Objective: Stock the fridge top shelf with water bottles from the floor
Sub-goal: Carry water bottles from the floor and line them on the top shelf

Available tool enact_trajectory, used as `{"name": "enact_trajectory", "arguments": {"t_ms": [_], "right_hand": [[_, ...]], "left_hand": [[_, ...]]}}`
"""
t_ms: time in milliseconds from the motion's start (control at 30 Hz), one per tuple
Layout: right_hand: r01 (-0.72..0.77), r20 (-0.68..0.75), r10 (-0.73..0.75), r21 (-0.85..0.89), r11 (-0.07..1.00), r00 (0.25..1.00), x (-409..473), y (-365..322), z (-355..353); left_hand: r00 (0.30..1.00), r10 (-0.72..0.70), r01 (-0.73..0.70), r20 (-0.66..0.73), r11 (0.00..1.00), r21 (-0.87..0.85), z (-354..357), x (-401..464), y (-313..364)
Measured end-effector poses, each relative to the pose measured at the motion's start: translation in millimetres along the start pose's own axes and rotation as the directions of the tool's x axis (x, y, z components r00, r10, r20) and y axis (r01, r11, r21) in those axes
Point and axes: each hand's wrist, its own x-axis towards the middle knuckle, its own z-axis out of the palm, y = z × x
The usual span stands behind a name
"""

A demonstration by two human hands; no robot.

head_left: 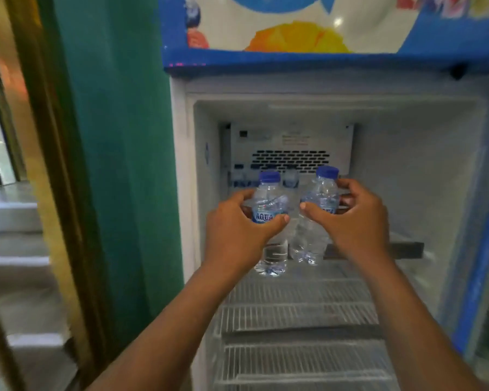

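Each of my hands holds a small clear water bottle with a blue cap, inside the open fridge. My left hand (237,224) grips the left bottle (270,198) around its blue label, upright. My right hand (350,218) grips the right bottle (319,193), which tilts slightly to the right. Both bottles hover just above the top wire shelf (302,289). Behind them, at the back of the shelf, stands another bottle (290,178), mostly hidden.
The fridge's back wall carries a vented fan panel (291,153). A lower wire shelf (305,359) sits beneath. A blue printed header (294,29) tops the fridge. A green wall (119,165) stands left, and the open door's blue edge (480,249) is at right.
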Motion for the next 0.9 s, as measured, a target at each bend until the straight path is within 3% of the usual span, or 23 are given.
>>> {"name": "enact_trajectory", "arguments": {"t_ms": [167, 400, 900], "right_hand": [[-0.037, -0.009, 0.037, -0.029, 0.999, 0.999, 89.7, 50.0, 3.0], [-0.168, 0.019, 0.171, -0.113, 0.979, 0.985, 180.9, 135.3, 30.0], [-0.287, 0.116, 0.301, -0.123, 0.950, 0.947, 262.1, 258.4, 73.1]], "left_hand": [[1.000, 0.004, -0.005, -0.014, 0.998, -0.068, 66.9, 81.4, -4.9], [0.994, -0.096, 0.100, 0.053, 0.993, -0.067, 150.3, 165.9, -39.2], [0.977, -0.179, 0.184, 0.120, 0.982, -0.032, 299.8, 251.4, -113.7]]}}
